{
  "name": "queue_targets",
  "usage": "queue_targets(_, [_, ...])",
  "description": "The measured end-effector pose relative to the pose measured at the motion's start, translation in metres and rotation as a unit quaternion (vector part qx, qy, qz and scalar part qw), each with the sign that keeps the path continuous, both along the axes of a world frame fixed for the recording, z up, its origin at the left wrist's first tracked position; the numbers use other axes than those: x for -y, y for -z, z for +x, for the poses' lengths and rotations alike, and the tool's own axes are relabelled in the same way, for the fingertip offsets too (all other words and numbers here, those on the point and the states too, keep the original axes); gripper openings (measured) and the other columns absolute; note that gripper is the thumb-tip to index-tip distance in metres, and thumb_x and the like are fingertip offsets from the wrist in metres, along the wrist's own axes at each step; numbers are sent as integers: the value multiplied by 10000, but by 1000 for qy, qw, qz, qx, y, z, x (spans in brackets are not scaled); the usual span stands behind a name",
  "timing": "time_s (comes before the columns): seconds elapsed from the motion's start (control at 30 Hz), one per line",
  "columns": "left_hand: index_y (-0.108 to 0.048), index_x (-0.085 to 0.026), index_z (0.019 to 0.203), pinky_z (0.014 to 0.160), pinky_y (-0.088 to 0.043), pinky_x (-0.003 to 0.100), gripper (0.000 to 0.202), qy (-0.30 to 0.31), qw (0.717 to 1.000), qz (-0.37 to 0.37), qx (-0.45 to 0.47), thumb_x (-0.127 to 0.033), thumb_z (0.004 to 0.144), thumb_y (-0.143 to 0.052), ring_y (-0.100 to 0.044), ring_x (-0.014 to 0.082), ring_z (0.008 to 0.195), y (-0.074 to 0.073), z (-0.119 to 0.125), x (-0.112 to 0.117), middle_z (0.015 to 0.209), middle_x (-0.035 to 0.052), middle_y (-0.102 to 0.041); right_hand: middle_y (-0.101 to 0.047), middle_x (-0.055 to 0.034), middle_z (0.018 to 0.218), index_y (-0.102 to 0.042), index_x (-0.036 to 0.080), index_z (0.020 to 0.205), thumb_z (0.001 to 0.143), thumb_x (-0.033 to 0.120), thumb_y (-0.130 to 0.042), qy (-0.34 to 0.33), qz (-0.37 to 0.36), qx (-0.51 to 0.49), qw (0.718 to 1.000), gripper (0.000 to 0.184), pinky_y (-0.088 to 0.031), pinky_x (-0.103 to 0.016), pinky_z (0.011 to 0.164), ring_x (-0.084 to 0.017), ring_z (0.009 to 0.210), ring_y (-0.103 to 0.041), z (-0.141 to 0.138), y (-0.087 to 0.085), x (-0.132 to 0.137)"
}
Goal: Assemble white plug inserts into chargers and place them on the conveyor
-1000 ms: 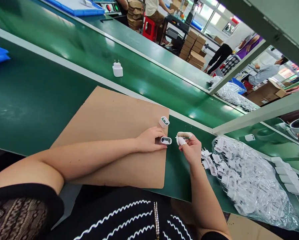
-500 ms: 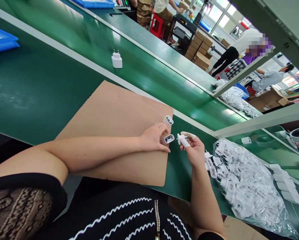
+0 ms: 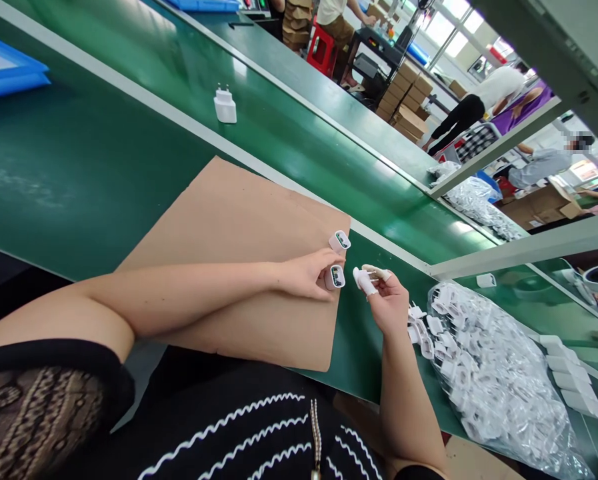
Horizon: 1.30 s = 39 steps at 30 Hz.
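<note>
My left hand rests on a sheet of brown cardboard and grips a small white charger housing with its open end facing me. A second housing lies on the cardboard just beyond it. A few centimetres to the right, my right hand pinches a small white plug piece between taped fingertips. The two parts are close but apart.
A clear plastic bag of white plug pieces lies to the right on the green conveyor belt. A finished white charger stands on the far belt. A blue tray sits far left. People work among cardboard boxes behind.
My left hand has turned the housing so its open end faces up and toward me. The right hand stays beside it with the plug piece. The view has drifted slightly.
</note>
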<state>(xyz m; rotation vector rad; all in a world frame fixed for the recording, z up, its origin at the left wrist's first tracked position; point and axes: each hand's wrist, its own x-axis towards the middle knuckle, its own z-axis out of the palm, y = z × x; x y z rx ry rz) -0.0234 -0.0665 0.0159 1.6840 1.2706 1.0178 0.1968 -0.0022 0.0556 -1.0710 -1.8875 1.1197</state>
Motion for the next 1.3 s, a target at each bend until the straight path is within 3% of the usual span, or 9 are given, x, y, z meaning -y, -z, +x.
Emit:
queue_targets(0.1, [-684,-187,1034,665,-477,286,295,12,1000,-8,16,-334,797,-781,-561,147,723,1,0,-1,910,13,-619,-677,-48,933,-763,261,1139,913,341,-686,-41,168,90,981,252,-524,-370,754,-200,826,-617,0,0,8])
queue_targets(0.2, [-664,-179,868,642,-437,283,317,-45,999,7,3,-396,732,-852,-543,146,708,7,7,-4,831,-5,-579,-676,-80,977,-721,254,1241,952,241,-577,-74,286,155,943,323,-529,-403,803,-243,919,-617,-5,1,16])
queue_targets(0.3, [-651,-179,825,645,-425,285,319,-63,998,14,5,-399,725,-860,-544,150,715,12,13,-5,812,-8,-563,-673,-102,996,-686,216,1276,942,189,-555,-88,333,174,923,360,-533,-404,792,-262,943,-618,-11,5,20])
queue_targets(0.67, [-604,-176,733,623,-400,280,337,-71,997,22,10,-392,715,-862,-528,142,697,14,13,-6,780,-14,-535,-625,-63,866,-718,215,1035,749,39,-522,-96,318,252,909,389,-492,-329,689,-237,851,-602,-22,2,14])
queue_targets(0.8, [-578,-179,703,622,-396,281,364,-68,997,18,22,-402,697,-866,-530,147,702,11,13,-6,786,-11,-543,-632,-57,850,-732,218,1024,763,51,-520,-112,316,236,912,375,-489,-320,659,-226,824,-616,-21,-1,13])
queue_targets(0.97, [-586,-181,712,616,-393,280,356,-66,998,18,14,-398,693,-867,-525,143,691,8,13,-7,778,-13,-545,-671,-77,926,-727,234,1151,857,105,-544,-64,343,171,921,369,-537,-373,747,-246,885,-649,-18,-3,16])
queue_targets(1.1, [-567,-180,704,602,-381,274,381,-69,997,21,12,-395,680,-881,-507,130,672,12,13,-8,775,-19,-534,-660,-69,901,-733,247,1140,868,109,-529,-71,346,206,913,367,-534,-368,730,-245,880,-636,-18,-2,18])
queue_targets(1.3, [-575,-177,703,614,-380,279,380,-62,998,26,15,-433,713,-856,-504,138,690,18,13,-10,780,-11,-533,-609,-61,830,-733,212,1019,773,38,-504,-96,367,249,891,378,-481,-338,681,-233,819,-577,-23,0,17])
